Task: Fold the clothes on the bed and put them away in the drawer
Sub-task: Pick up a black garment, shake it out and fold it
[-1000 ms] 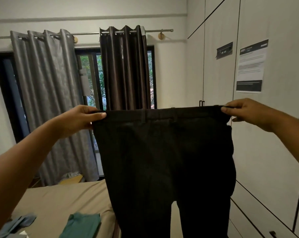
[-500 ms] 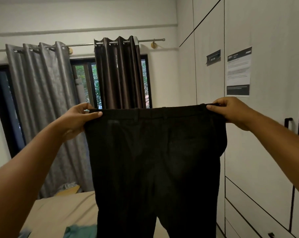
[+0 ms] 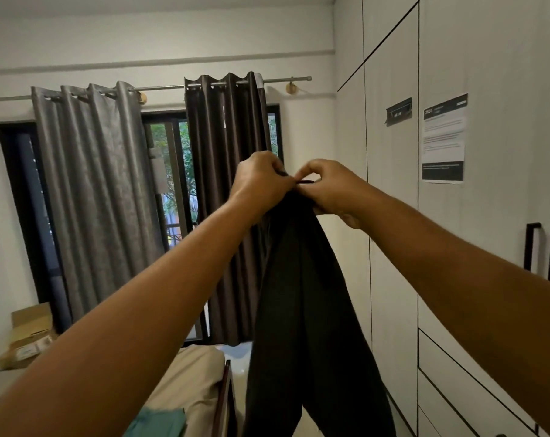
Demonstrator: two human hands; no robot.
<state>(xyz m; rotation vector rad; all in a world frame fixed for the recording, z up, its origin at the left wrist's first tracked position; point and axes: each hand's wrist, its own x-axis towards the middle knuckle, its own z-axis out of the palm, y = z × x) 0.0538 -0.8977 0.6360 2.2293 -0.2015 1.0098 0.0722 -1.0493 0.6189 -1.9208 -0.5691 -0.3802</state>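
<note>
Brought together since half a second ago: two hands that then held a waistband stretched wide now meet at the middle, and the garment hangs doubled lengthwise.

Room contents, left to right:

- Cardboard boxes (image 3: 27,337), stacked on the floor at the far left wall.
- Grey curtain (image 3: 90,200), drawn half across the window (image 3: 172,171); greenery shows through the glass.
- Bed (image 3: 191,373), beige sheet, low in view; a teal garment (image 3: 158,424) lies folded on it, partly hidden by the left forearm.
- Dark brown curtain (image 3: 226,184), directly behind the hands.
- Left hand (image 3: 261,181), raised at chest height; grip closed on the top edge of the trousers (image 3: 305,310), fingers curled over the waistband.
- Trousers: dark, held in the air between the bed's edge and the wardrobe, clear of both. Long axis vertical, waistband uppermost, legs pointing down; the two legs part near the bottom and the hems run out of view.
- Right hand (image 3: 327,187), touching the left; grip closed, pinching the waistband between thumb and forefinger.
- Wardrobe (image 3: 393,247), pale panels along the right wall, with a printed notice (image 3: 444,140) taped on, a black handle (image 3: 532,247), and drawer fronts (image 3: 456,389) below.
</note>
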